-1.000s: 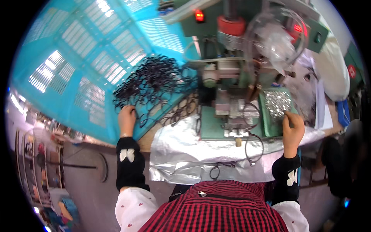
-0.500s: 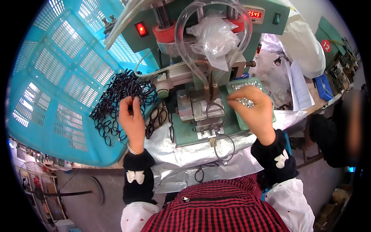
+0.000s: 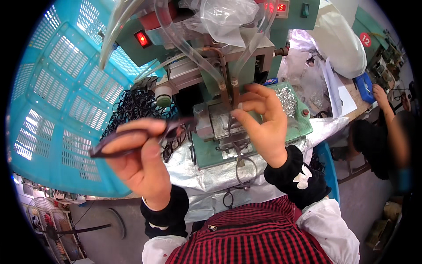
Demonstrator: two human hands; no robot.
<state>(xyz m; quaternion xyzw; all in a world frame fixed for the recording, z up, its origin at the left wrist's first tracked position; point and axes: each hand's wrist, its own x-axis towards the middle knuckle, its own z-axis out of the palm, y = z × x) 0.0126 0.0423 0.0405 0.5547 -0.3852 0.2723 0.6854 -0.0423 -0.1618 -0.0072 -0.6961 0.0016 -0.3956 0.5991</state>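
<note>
Dark, slim double-looped plastic frame (image 3: 102,147) sits in the left hand (image 3: 143,165), raised over the table's front edge, to the left of the grey metal clamp block (image 3: 225,124). Its long axis slants from lower left up to upper right, the right end aimed at the block, apart from it. Right hand (image 3: 269,127) is nearer the block, at its right side.

Left hand: thumb and fingers closed on the frame; outline blurred. Right hand: half-curled, thumb and forefinger tips nearly together; whether they pinch a small part cannot be told.

Second dark looped frame (image 3: 239,155) hangs at the block's front. Green tray (image 3: 303,130) of small silver parts lies beyond the right hand.
</note>
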